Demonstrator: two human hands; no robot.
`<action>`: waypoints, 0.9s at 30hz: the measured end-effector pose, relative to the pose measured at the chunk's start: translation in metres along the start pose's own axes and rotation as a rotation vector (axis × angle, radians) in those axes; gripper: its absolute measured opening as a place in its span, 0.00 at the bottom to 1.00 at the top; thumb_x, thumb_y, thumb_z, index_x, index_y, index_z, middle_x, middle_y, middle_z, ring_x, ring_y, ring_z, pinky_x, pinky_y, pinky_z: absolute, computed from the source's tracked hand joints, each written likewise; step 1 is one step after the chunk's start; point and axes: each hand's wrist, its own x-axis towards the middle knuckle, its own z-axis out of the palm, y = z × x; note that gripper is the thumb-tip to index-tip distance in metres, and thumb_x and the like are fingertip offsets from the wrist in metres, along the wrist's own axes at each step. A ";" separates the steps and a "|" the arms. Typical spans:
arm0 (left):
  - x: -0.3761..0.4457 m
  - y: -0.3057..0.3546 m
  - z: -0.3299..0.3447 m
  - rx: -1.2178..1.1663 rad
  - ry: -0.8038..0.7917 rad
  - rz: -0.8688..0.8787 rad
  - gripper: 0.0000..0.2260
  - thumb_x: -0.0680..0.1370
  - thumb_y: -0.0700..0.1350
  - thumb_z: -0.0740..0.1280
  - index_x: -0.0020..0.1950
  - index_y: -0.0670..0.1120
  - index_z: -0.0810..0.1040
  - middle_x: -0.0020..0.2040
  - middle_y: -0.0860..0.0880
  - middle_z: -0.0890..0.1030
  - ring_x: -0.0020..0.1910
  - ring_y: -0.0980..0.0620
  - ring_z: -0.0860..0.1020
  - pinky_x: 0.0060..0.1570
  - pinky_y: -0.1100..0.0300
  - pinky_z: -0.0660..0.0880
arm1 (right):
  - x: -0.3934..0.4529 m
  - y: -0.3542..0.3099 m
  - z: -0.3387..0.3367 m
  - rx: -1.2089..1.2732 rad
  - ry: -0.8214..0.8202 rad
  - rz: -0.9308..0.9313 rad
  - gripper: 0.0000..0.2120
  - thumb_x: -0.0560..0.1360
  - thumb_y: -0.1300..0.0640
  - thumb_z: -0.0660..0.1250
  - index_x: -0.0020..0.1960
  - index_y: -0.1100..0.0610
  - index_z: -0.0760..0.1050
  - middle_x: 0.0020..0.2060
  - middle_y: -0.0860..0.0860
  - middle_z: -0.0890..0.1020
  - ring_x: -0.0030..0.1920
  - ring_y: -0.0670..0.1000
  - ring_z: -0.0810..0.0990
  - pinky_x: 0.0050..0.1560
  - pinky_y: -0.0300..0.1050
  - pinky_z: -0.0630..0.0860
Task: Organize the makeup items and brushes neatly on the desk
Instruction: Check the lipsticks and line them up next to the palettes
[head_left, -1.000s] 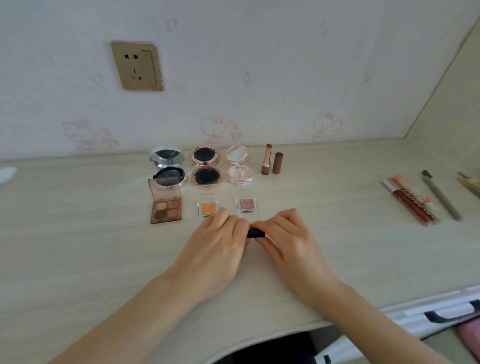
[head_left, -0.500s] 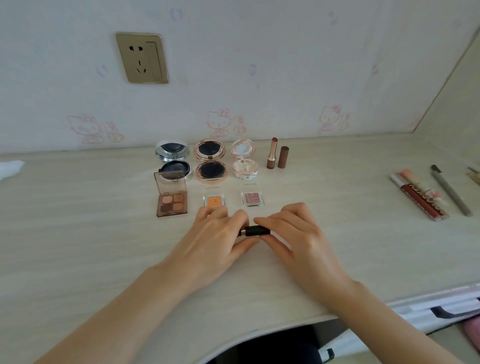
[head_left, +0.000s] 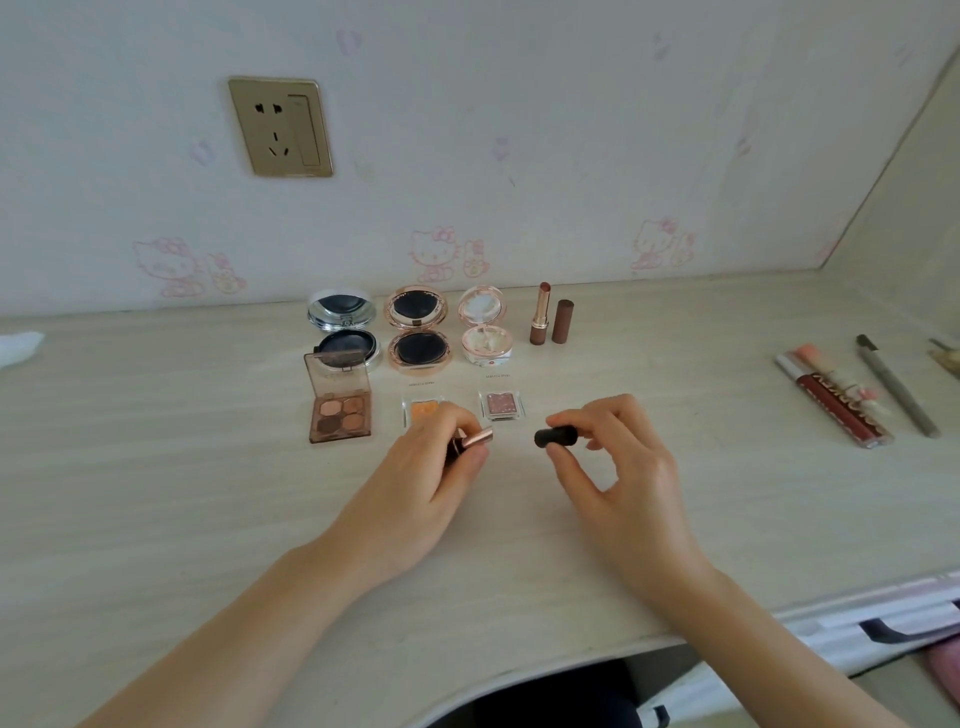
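Note:
My left hand (head_left: 426, 483) grips a lipstick body (head_left: 475, 439) with a rose-gold tip sticking out to the right. My right hand (head_left: 618, 467) pinches its black cap (head_left: 556, 435), held apart from the body, a little above the desk (head_left: 156, 493). Behind them lie an orange single eyeshadow (head_left: 422, 408), partly hidden by my left fingers, and a pink glitter one (head_left: 501, 405). A brown four-colour palette (head_left: 340, 410) stands open at the left. Three open round compacts (head_left: 415, 332) line the back, beside an uncapped lipstick (head_left: 540, 319) and its brown cap (head_left: 562, 321).
At the far right lie lip gloss tubes (head_left: 836, 402), a grey pencil (head_left: 896, 384) and brush ends (head_left: 943, 356) at the frame edge. A white tissue (head_left: 18, 345) sits far left. A wall socket (head_left: 280, 127) is above. A drawer handle (head_left: 904, 623) shows below the desk's front edge.
My hands were together on the closed black lipstick. They have pulled apart, the cap coming off to the right in my right hand and the body staying in my left.

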 end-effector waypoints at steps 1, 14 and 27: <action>0.000 0.001 0.000 -0.042 0.008 -0.015 0.02 0.80 0.51 0.59 0.48 0.55 0.66 0.36 0.57 0.71 0.33 0.58 0.68 0.34 0.68 0.64 | 0.000 0.000 0.000 0.005 -0.007 0.005 0.10 0.72 0.65 0.71 0.52 0.57 0.80 0.47 0.46 0.77 0.49 0.43 0.76 0.50 0.31 0.70; 0.004 0.012 0.003 -0.375 0.127 -0.139 0.04 0.79 0.44 0.65 0.47 0.50 0.78 0.41 0.55 0.79 0.40 0.56 0.78 0.44 0.63 0.75 | -0.002 0.000 0.003 0.091 -0.107 0.016 0.11 0.75 0.67 0.66 0.55 0.57 0.77 0.45 0.46 0.77 0.45 0.46 0.79 0.47 0.41 0.79; 0.052 0.047 0.039 -0.176 0.147 -0.145 0.03 0.75 0.44 0.70 0.44 0.53 0.79 0.39 0.60 0.82 0.42 0.65 0.79 0.42 0.73 0.73 | 0.035 0.049 -0.025 0.160 -0.073 0.356 0.15 0.73 0.62 0.70 0.55 0.47 0.75 0.43 0.39 0.81 0.46 0.37 0.80 0.42 0.31 0.76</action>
